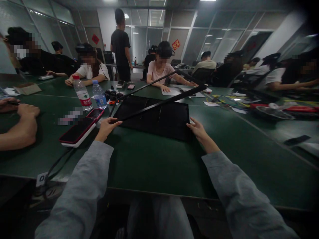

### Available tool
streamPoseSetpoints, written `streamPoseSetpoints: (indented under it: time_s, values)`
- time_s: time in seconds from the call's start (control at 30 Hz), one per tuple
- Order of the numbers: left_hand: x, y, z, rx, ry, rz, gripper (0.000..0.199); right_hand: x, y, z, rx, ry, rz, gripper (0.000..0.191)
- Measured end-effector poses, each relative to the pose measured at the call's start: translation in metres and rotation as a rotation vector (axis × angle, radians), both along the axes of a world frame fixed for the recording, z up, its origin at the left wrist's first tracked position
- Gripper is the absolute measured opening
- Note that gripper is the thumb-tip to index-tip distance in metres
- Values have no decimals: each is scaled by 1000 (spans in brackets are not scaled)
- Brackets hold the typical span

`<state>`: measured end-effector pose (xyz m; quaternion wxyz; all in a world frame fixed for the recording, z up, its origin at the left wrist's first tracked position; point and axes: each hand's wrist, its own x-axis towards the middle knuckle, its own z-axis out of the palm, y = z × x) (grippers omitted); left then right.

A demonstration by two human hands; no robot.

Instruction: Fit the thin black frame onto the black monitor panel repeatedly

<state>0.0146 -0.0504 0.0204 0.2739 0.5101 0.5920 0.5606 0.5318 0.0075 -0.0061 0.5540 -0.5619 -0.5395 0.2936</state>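
Note:
A flat black panel (174, 120) lies on the green table before me, with thin lines across its surface. Above it slants a thin black rectangular frame (161, 103), its right end raised off the panel. My left hand (107, 128) pinches the near left corner of this frame between thumb and fingers. At the panel's right edge, my right hand (198, 130) grips the near corner, thumb and fingers closed on it. Whether frame and panel are joined at the left I cannot tell.
Left of the panel stand a red-capped bottle (83, 94) and a blue-capped bottle (99, 96). A red-rimmed phone (81, 127) lies on a white device with a cable. Another person's hand (28, 111) rests at far left. A person in pink (161, 71) sits opposite.

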Motion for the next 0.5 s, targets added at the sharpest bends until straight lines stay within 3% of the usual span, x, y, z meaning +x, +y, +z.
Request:
streamPoseSetpoints:
  time_s: [0.07, 0.13, 0.27, 0.37, 0.43, 0.5]
  values:
    - [-2, 0, -1, 10, 80, -16, 54, 3, 6, 4, 59, -57, -177, 65]
    - [-3, -1, 1, 24, 173, -40, 50, 8, 8, 13, 69, 20, -218, 60]
    - [1, -6, 10, 39, 365, -76, 41, 23, 1, 38, -58, 293, 54, 75]
    - [7, -10, 15, 26, 483, -85, 37, 30, -2, 43, -95, 201, 123, 60]
    - [9, -11, 15, 28, 530, -104, 35, 28, -2, 36, -62, 62, 37, 55]
    - [9, -11, 12, 22, 559, -123, 34, 22, -2, 26, 20, -99, -85, 61]
